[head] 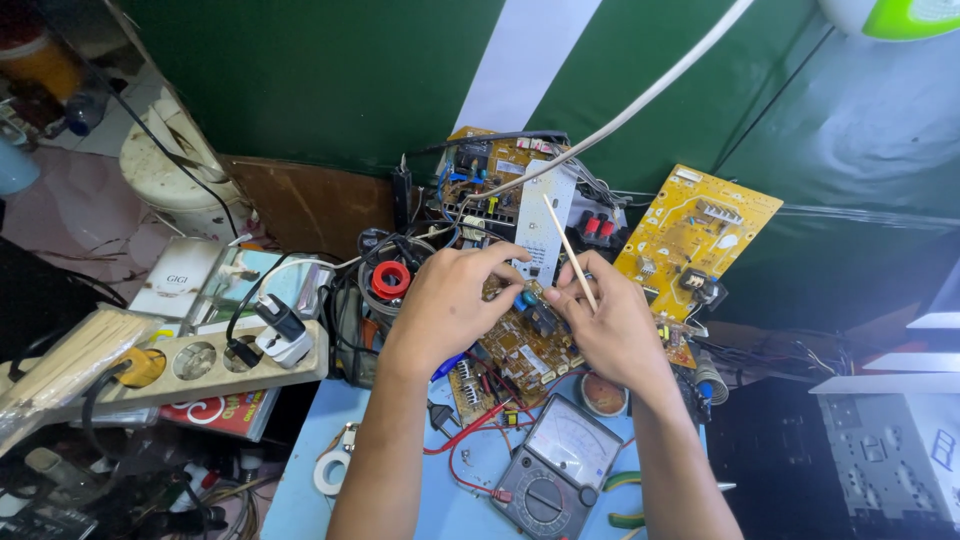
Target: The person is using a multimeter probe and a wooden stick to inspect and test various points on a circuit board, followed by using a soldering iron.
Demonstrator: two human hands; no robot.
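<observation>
My left hand (447, 305) pinches the top edge of a brown circuit board (528, 345) that is tilted over the light blue table (470, 480). My right hand (610, 325) holds a thin wooden stick (568, 250) that points up and to the left. The fingertips of my right hand touch a blue component (526, 298) on the board. An analog multimeter (556, 468) lies just in front of my wrists, with red leads (462, 440) running under the board.
A yellow circuit board (700, 235) leans against the green wall on the right. Another board (500, 170) with wires stands behind. A power strip (205, 362) with plugs sits at left, beside a bundle of sticks (65, 365). A grey device (890, 450) stands at right. Tape roll (332, 470) lies near the table edge.
</observation>
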